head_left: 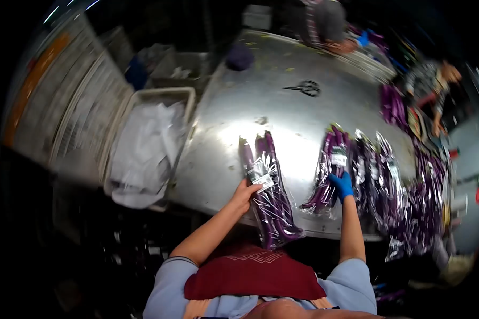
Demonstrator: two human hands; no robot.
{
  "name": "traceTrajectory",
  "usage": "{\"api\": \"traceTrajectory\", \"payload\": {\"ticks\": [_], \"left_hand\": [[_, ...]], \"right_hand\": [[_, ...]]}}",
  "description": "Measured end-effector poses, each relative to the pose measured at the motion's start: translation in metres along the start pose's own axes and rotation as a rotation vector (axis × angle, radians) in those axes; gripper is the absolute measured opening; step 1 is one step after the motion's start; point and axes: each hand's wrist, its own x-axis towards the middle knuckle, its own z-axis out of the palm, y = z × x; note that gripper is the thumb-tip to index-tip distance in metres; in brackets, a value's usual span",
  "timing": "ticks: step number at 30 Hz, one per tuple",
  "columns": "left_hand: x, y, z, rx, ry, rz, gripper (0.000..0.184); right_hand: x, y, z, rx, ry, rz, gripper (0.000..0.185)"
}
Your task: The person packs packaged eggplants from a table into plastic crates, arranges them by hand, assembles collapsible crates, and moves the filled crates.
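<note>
My left hand (242,195), bare, is closed around the left side of a clear bag of long purple eggplants (274,204). A white label sits on that bag, and its lower end hangs past the table's front edge. To the right, my right hand (343,186), in a blue glove, is closed on a second clear bag of eggplants (327,175), which lies on the metal table (218,154). This bag also carries a white label. My thumb shows on it, while some fingers are hidden.
More bagged eggplants (378,175) lie along the table's right side. Black scissors (306,88) rest toward the back, near a dark purple object (239,57). A crate (189,98) with white plastic stands left. One person (324,24) is behind the table, another (436,85) at right.
</note>
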Motion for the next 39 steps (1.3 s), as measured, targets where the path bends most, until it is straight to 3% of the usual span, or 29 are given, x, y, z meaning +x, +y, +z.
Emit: {"api": "traceTrajectory", "payload": {"ticks": [3,5,6,7,9,10,12,14,16,19,24,26,28,31,32,34,36,38,39], "left_hand": [[-0.030,0.032,-0.029,-0.114,-0.081,0.053,0.048],[-0.050,0.055,-0.047,-0.190,-0.110,0.149,0.049],[-0.063,0.065,-0.061,-0.223,-0.101,0.212,0.049],[-0.075,0.071,-0.075,-0.240,-0.092,0.304,0.049],[-0.105,0.094,-0.099,-0.313,-0.107,0.414,0.048],[-0.132,0.109,-0.109,-0.308,-0.070,0.466,0.048],[-0.170,0.117,-0.148,-0.339,0.024,0.649,0.051],[-0.215,0.121,-0.187,-0.304,0.175,0.788,0.055],[-0.264,0.121,-0.228,-0.404,0.460,0.776,0.052],[-0.308,0.103,-0.303,-0.546,0.613,0.913,0.051],[-0.348,0.086,-0.427,-0.610,0.852,0.928,0.044],[-0.352,0.077,-0.485,-0.631,0.868,0.973,0.039],[-0.352,0.062,-0.544,-0.675,1.026,0.822,0.040],[-0.317,0.006,-0.639,-0.142,1.445,0.403,0.053],[-0.333,0.050,-0.583,0.017,1.636,0.321,0.058],[-0.310,0.034,-0.606,-0.060,1.742,0.311,0.063],[-0.309,0.024,-0.608,-0.123,1.710,0.330,0.072],[-0.317,0.027,-0.585,-0.110,1.683,0.375,0.068],[-0.320,0.033,-0.571,0.055,1.759,0.391,0.066]], "right_hand": [[-0.001,0.019,0.047,0.074,0.114,-0.185,0.038],[-0.031,-0.019,0.077,0.183,0.006,-0.094,0.032],[-0.026,-0.014,0.090,0.233,-0.081,-0.146,0.027],[-0.045,-0.036,0.109,0.413,-0.172,-0.084,0.025],[-0.083,-0.093,0.138,0.305,-0.376,-0.037,0.038],[-0.081,-0.089,0.164,0.497,-0.454,-0.154,0.045],[-0.104,-0.117,0.199,0.484,-0.652,-0.140,0.051],[-0.135,-0.158,0.232,0.283,-0.773,-0.144,0.055],[-0.166,-0.179,0.284,0.381,-0.913,-0.327,0.058],[-0.204,-0.188,0.342,0.158,-0.959,-0.263,0.073],[-0.303,-0.214,0.426,0.105,-1.295,-0.168,0.073],[-0.312,-0.185,0.471,-0.028,-1.333,-0.375,0.071],[-0.355,-0.207,0.507,-0.005,-1.531,-0.188,0.065],[-0.386,-0.189,0.579,-0.068,-1.572,-0.332,0.058],[-0.396,-0.181,0.604,-0.043,-1.574,-0.333,0.056],[-0.400,-0.161,0.659,-0.107,-1.545,-0.474,0.061],[-0.416,-0.158,0.700,-0.068,-1.521,-0.481,0.065],[-0.419,-0.149,0.741,-0.222,-1.462,-0.518,0.072],[-0.409,-0.125,0.771,-0.452,-1.345,-0.685,0.071]]}}
